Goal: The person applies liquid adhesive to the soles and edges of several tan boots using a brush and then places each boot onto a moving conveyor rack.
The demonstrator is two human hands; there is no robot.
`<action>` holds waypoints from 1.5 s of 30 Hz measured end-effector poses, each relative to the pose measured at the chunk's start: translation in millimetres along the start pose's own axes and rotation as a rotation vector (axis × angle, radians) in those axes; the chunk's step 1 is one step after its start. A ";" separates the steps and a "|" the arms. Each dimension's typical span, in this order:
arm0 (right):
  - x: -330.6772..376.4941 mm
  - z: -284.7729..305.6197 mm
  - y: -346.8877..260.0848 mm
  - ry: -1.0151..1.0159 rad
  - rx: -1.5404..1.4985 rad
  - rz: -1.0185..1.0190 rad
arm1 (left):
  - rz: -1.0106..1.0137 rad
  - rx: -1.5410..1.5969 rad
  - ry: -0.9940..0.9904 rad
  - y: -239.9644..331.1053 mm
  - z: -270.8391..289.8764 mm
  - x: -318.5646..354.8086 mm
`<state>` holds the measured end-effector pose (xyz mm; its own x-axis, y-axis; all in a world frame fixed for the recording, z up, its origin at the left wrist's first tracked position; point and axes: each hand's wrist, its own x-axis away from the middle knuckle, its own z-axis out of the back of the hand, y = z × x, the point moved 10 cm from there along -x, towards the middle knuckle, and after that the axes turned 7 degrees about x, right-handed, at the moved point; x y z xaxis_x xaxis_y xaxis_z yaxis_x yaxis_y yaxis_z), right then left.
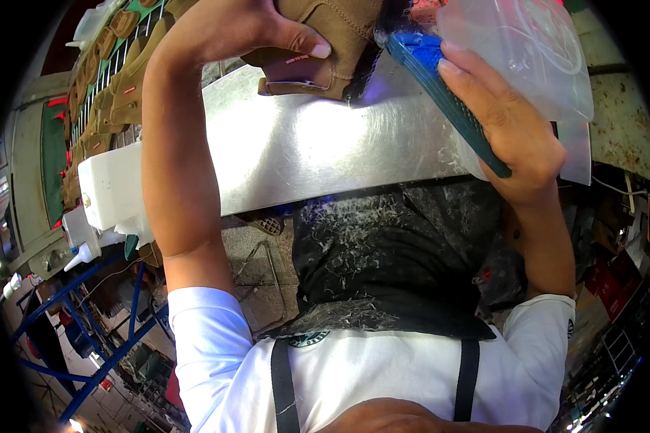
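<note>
Room over tabletop [282, 155], translucent plastic [509, 61] rightward

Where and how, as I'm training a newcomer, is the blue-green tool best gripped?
Probably by its long handle, from the right: the slim shaft slants down toward that side, away from the brown shoe, and the right hand holds it there.

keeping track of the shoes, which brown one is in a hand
The brown shoe at top centre, gripped by the left hand; the other brown shoes are at the far left, in neither hand.
</note>
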<state>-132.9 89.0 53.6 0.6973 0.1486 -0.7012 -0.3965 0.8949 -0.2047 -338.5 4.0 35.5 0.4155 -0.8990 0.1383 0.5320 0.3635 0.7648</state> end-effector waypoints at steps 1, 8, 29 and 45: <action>0.4 -1.8 0.2 -0.016 -0.010 -0.012 | 0.001 -0.001 -0.005 -1.1 0.3 0.0; 19.6 -16.7 -1.1 -0.243 -0.186 -0.198 | -0.055 -0.046 0.023 -1.5 -1.3 2.9; 146.9 51.2 69.1 -0.027 -0.386 -1.143 | -0.087 -0.086 0.537 -25.0 -31.4 72.1; 101.1 62.6 46.7 -0.268 -0.274 -0.661 | -0.335 0.473 0.668 9.0 10.3 76.0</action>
<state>-43.6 172.2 15.9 0.9483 -0.2536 -0.1910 0.0445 0.7019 -0.7109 -309.8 -63.5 59.4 0.7154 -0.5562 -0.4230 0.4032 -0.1658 0.8999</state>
